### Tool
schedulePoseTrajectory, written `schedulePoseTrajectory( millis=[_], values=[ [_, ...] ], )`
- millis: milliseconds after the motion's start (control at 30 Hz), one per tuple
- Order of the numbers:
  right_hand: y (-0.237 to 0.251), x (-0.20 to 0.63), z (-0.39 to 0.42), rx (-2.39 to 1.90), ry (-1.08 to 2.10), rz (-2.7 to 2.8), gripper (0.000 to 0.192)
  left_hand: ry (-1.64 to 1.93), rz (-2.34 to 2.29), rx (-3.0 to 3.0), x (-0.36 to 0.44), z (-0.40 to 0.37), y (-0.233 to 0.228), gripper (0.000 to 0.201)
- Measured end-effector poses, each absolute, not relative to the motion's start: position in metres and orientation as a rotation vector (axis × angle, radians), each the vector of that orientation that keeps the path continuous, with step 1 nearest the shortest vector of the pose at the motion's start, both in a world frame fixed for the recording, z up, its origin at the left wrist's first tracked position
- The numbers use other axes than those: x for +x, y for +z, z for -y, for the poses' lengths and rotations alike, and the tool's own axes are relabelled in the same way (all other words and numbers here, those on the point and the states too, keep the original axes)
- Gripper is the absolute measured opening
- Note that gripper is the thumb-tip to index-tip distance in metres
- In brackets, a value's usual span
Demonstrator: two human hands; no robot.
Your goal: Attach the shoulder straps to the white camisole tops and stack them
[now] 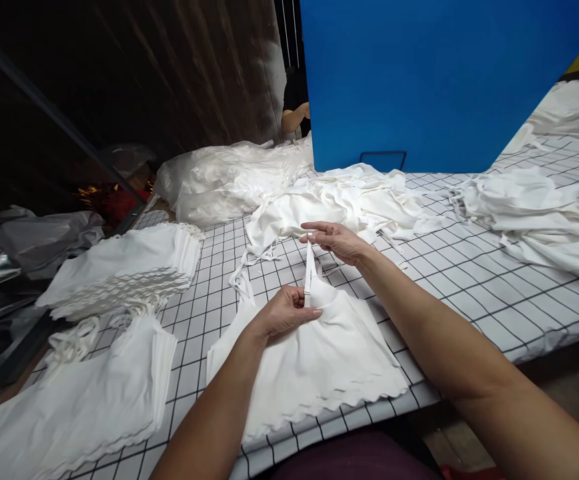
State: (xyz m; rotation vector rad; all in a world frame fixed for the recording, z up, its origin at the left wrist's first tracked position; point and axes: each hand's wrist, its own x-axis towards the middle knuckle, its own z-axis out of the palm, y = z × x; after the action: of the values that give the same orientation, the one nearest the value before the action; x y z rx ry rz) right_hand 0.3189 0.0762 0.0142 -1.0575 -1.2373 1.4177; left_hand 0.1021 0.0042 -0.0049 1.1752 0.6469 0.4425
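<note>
A white camisole top (314,360) with a scalloped hem lies flat on the checked table cover (469,280) in front of me. My left hand (284,311) pinches the base of its shoulder strap (309,273) near the neckline. My right hand (334,240) holds the far end of the same strap, pulling it straight away from me. A second strap (242,280) lies loose to the left of the garment.
Two stacks of folded white tops lie at left (129,267) (79,400). Loose white garments are heaped behind (339,200) and at right (524,207). A plastic-wrapped bundle (219,177) and a blue panel (434,80) stand at the back. Another person's arm (294,117) shows far off.
</note>
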Motion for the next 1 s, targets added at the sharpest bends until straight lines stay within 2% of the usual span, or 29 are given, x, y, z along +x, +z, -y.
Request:
schedulePoseTrajectory(
  millis=[267, 400, 500, 600, 700, 833, 1000],
  values=[
    [0.018, 0.318, -0.075, -0.966, 1.450, 1.044, 0.047, 0.314, -0.700, 1.198, 0.095, -0.006, 0.004, 0.041],
    [0.009, 0.317, -0.080, -1.010, 1.384, 1.171, 0.043, 0.306, -0.737, 1.292, 0.093, -0.005, 0.007, 0.034],
    [-0.005, 0.314, -0.085, -1.151, 1.231, 1.386, 0.036, 0.384, -0.976, 1.627, 0.095, -0.005, 0.005, 0.030],
    [-0.019, 0.310, -0.090, -1.343, 0.972, 1.628, 0.032, 0.497, -1.280, 2.022, 0.103, -0.003, -0.001, 0.043],
    [-0.026, 0.309, -0.093, -1.421, 0.853, 1.711, 0.035, 0.557, -1.291, 2.309, 0.112, 0.000, -0.009, 0.063],
    [-0.027, 0.304, -0.093, -1.445, 0.732, 1.802, 0.039, 0.445, -1.195, 2.419, 0.116, -0.003, -0.021, 0.068],
    [-0.024, 0.299, -0.087, -1.471, 0.658, 1.904, 0.032, 0.167, -1.203, 2.487, 0.114, -0.009, -0.025, 0.070]
  ],
)
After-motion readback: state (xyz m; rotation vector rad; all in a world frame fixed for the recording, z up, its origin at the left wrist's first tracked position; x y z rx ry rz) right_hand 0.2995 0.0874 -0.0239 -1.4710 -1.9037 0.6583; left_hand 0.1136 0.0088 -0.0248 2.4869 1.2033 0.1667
